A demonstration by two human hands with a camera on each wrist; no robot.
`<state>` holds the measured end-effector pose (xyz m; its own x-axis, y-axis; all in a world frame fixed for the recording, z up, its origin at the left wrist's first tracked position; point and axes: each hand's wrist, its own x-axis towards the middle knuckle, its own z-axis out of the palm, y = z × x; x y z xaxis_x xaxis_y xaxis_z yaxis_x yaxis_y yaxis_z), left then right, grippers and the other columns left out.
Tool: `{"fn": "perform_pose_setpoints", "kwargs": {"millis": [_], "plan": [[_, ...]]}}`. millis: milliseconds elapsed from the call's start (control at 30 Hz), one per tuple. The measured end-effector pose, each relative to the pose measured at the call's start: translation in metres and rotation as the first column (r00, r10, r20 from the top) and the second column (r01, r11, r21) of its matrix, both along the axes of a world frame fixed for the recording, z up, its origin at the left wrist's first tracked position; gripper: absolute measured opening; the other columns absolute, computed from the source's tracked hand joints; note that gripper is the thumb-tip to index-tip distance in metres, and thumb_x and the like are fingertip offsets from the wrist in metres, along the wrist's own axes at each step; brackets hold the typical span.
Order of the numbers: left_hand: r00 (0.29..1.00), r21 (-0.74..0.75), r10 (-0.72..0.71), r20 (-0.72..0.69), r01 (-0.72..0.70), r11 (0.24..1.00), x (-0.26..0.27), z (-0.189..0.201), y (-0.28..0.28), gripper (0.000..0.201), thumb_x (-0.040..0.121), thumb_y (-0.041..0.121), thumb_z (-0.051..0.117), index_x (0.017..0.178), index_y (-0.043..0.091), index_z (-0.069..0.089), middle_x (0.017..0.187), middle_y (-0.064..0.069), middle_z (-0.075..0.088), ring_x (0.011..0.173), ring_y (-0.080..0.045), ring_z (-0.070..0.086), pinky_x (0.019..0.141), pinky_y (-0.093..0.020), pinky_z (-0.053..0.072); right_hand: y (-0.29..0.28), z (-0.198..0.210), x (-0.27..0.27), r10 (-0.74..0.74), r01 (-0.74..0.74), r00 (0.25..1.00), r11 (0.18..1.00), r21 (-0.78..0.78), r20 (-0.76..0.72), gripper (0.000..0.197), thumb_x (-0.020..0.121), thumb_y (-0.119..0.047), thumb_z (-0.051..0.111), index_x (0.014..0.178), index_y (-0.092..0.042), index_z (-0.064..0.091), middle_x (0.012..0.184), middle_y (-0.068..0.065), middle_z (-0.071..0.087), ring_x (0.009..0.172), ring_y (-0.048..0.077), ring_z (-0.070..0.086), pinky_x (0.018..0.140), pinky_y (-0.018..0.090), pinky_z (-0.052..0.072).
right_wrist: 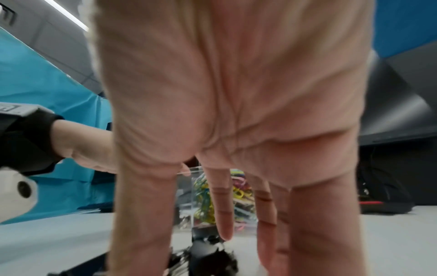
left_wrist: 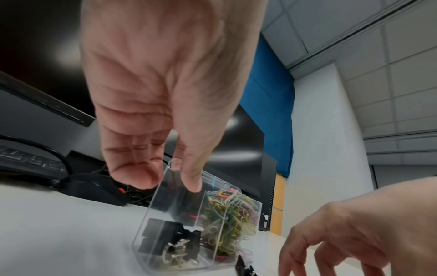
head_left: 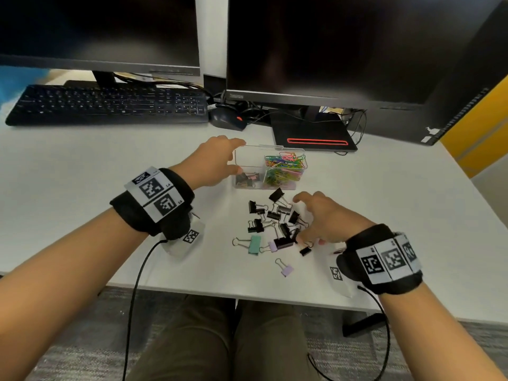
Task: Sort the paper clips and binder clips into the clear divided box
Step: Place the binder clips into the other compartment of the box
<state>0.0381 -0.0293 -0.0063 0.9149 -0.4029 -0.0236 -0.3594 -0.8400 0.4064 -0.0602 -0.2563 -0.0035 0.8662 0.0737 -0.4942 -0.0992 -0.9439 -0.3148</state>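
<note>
Box: clear hard-plastic divided box (head_left: 248, 160) on white desk (head_left: 110, 160); thumb and fingers of left hand (head_left: 217, 160) pinch its left wall.
Contents: tangled coloured wire paper clips (head_left: 284, 167) right; black binder clips (head_left: 246, 178) left.
Loose: black and pastel binder clips (head_left: 275, 224), beneath right hand (head_left: 327, 218), fingers spread, straight; contact blurred.

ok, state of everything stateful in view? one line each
clear divided box: open, upright on the desk
paper clips: fill right compartment
binder clips in box: few, left compartment
loose binder clips: scattered on the desk, unsorted
left hand: holds the box's left wall
right hand: fingers spread over the pile
monitors: dark
</note>
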Motion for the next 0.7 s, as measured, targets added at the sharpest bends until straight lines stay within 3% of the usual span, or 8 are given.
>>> {"fn": "perform_pose_setpoints", "kwargs": {"millis": [100,167,300,400,500,600,700], "plan": [[0.999,-0.005,0.039,0.010,-0.039,0.999,-0.004,-0.002,0.000,0.072,0.084,0.032,0.069,0.145,0.018,0.033,0.125,-0.013,0.050,0.098,-0.025,0.054,0.090,-0.036,0.045,0.009,-0.004,0.005,0.003,-0.003,1.000,0.999,0.033,0.003,0.064,0.078,-0.013,0.074,0.134,-0.016,0.042,0.122,0.010,0.038,0.075,0.026,0.057,0.069,0.038,0.059],[0.993,-0.062,0.078,0.094,-0.072,0.995,-0.013,-0.001,0.000,0.069,0.081,0.033,0.072,0.139,0.017,0.037,0.124,-0.010,0.047,0.103,-0.027,0.055,0.090,-0.039,0.048,0.014,-0.007,0.008,-0.004,0.004,1.000,0.999,0.053,0.008,0.045,0.079,-0.010,0.073,0.120,-0.011,0.052,0.115,0.011,0.043,0.067,0.026,0.060,0.067,0.041,0.060],[0.975,-0.162,-0.014,0.221,0.050,0.985,-0.033,0.005,-0.001,0.037,0.082,0.032,0.070,0.113,0.019,0.055,0.100,0.002,0.051,0.075,-0.009,0.045,0.071,-0.026,0.038,0.018,-0.012,0.013,0.018,-0.021,0.998,0.998,0.066,0.056,0.026,0.079,-0.011,0.074,0.096,-0.009,0.055,0.104,0.009,0.048,0.068,0.028,0.060,0.063,0.044,0.060],[0.962,-0.049,-0.235,0.135,0.244,0.969,-0.041,-0.001,-0.005,0.025,0.082,0.033,0.071,0.101,0.019,0.062,0.092,0.006,0.054,0.067,0.001,0.041,0.067,-0.022,0.035,0.020,-0.015,0.013,0.039,-0.043,0.994,0.998,0.040,0.104,0.020,0.080,-0.011,0.071,0.095,-0.007,0.059,0.099,0.010,0.054,0.071,0.025,0.057,0.068,0.041,0.058],[0.931,0.097,-0.362,-0.042,0.365,0.926,-0.048,-0.010,-0.013,0.025,0.081,0.030,0.072,0.101,0.019,0.064,0.092,0.004,0.059,0.075,-0.008,0.047,0.069,-0.026,0.042,0.021,-0.019,0.014,0.073,-0.078,0.986,0.997,0.026,0.149,0.014,0.081,-0.005,0.066,0.095,-0.008,0.063,0.091,0.006,0.055,0.072,0.022,0.053,0.063,0.033,0.052],[0.934,0.195,-0.336,-0.119,0.354,0.915,-0.052,-0.018,-0.020,0.028,0.079,0.035,0.072,0.099,0.016,0.063,0.092,0.001,0.056,0.085,-0.019,0.055,0.072,-0.034,0.048,0.020,-0.023,0.016,0.088,-0.087,0.978,0.996,-0.016,0.189,0.013,0.079,-0.001,0.066,0.088,-0.010,0.068,0.088,0.006,0.057,0.077,0.024,0.058,0.064,0.027,0.044],[0.947,0.262,-0.290,-0.137,0.318,0.911,-0.055,-0.021,-0.027,0.034,0.079,0.040,0.071,0.095,0.011,0.061,0.087,-0.001,0.053,0.083,-0.024,0.058,0.068,-0.035,0.048,0.016,-0.023,0.018,0.040,-0.040,0.970,0.999,-0.002,0.238,0.017,0.077,0.003,0.065,0.075,-0.013,0.068,0.087,0.008,0.064,0.080,0.024,0.062,0.064,0.023,0.043]]}}
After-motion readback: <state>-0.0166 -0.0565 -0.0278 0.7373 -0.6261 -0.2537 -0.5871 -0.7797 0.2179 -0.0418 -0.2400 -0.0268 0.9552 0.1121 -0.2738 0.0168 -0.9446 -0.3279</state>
